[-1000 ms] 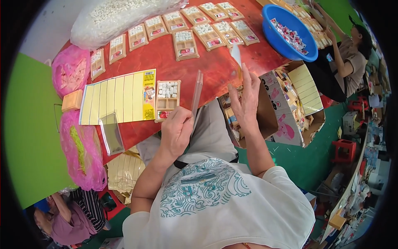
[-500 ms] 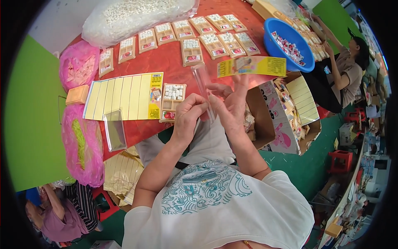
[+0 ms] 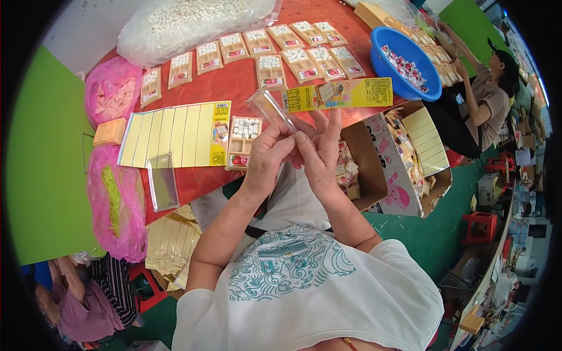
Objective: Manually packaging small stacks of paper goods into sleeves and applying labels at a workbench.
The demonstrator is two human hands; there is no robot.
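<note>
A clear plastic box or cover (image 3: 270, 110), slanting up to the left, is pinched between both hands over my lap. The fingers of my left hand (image 3: 264, 159) close on its lower end. My right hand (image 3: 319, 157) grips the same end with thumb and finger, its other fingers stretched upward. Against those raised fingertips is a yellow printed card strip (image 3: 357, 94); whether they clamp it is hard to see. Just left of my left hand, a small wooden tray (image 3: 237, 146) holds white cubes and a strawberry-pictured packet.
Filled trays (image 3: 271, 73) stand in rows on the red table (image 3: 205, 93). At left lie yellow-striped sheets (image 3: 170, 136), another clear cover (image 3: 163, 182) and pink bags (image 3: 114, 96). A blue basin (image 3: 430, 70) and an open carton (image 3: 404, 199) are at right; a co-worker (image 3: 483, 105) sits beyond.
The clear plastic piece has tipped over to the left. My right hand has moved left and closer to my left hand, and the yellow card strip has shifted left along with it.
</note>
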